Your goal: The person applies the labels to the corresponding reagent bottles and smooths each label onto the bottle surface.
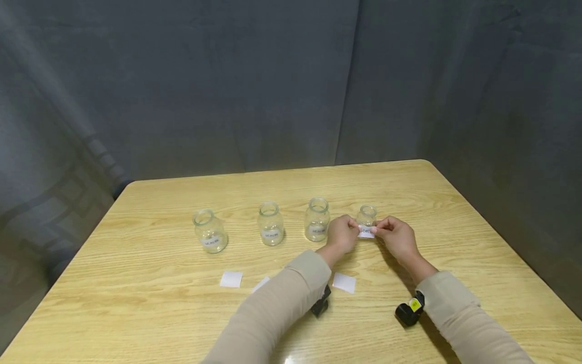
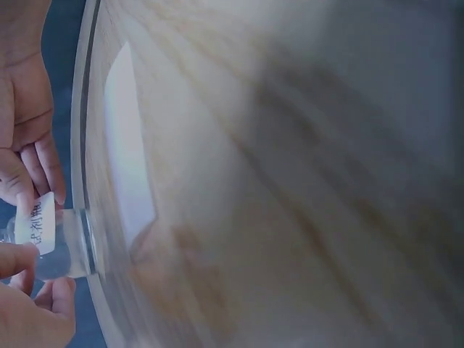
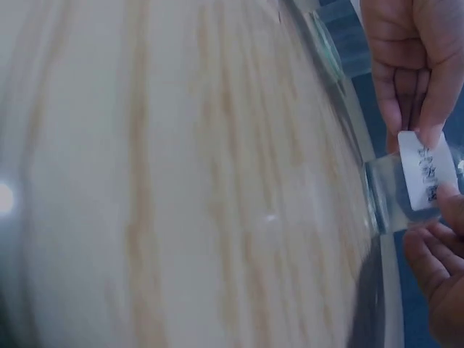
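Both hands meet at the small glass jar (image 1: 367, 212) at the right end of a row. Across its front is a white paper label (image 1: 366, 232) with dark writing. My left hand (image 1: 343, 234) pinches the label's left end, and my right hand (image 1: 396, 236) pinches its right end. In the left wrist view, the label (image 2: 42, 225) lies over the jar (image 2: 71, 250), with thumbs at its ends. From the right wrist, the label (image 3: 428, 170) overlaps the upright jar (image 3: 388, 190), whose base stands on the table.
Three open glass jars with written labels stand to the left: a left one (image 1: 210, 231), a middle one (image 1: 271, 224) and a nearer one (image 1: 317, 220). White paper pieces (image 1: 231, 279) (image 1: 344, 282) lie in front on the wooden table (image 1: 159, 303). Grey curtains (image 1: 227, 86) surround it.
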A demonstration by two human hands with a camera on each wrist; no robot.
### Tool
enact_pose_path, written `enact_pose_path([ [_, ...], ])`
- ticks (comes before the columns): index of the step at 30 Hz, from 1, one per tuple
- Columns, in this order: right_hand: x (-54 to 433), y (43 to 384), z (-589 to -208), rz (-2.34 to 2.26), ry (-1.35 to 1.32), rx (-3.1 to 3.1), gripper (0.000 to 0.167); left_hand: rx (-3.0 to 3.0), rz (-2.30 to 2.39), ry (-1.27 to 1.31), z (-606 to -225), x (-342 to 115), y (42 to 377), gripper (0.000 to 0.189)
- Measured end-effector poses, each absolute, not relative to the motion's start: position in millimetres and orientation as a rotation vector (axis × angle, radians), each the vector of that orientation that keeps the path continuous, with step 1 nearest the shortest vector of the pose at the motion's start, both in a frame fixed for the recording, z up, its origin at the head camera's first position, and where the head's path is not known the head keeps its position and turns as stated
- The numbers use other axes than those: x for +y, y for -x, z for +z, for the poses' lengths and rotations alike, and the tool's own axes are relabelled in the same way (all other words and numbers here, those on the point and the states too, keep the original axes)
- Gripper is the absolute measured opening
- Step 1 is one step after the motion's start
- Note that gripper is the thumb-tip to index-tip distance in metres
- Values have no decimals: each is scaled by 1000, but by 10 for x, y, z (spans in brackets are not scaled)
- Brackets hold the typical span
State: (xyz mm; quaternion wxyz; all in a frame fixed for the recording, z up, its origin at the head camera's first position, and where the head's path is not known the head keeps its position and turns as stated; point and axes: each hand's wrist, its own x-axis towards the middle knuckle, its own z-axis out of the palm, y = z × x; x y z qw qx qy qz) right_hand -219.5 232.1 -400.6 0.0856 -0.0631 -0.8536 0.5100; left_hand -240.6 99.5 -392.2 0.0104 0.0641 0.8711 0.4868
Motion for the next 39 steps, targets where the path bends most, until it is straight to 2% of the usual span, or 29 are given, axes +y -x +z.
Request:
enact_pose_path([
  [3,2332,2199,-4003,1569,170,-2525,18,2708,1518,-219,-3922,985,2410,6],
  [8,2365,2194,-3986,1591,98,-2571,43,2715,1516,-246,-3920,972,2420,11],
  [11,2382,2194,-3979,1477,49,-2641,50,2776,1469,-278,-3920,970,2438,15],
  [19,2387,2206,-3974,1327,-45,-2720,51,2787,1372,-363,-3910,975,2483,34],
  [28,2397,2242,-3984,1251,-138,-2744,46,2915,1197,-485,-3895,974,2484,24],
  [39,2452,2307,-4012,1013,-370,-2763,44,2934,864,-641,-3880,971,2534,26],
])
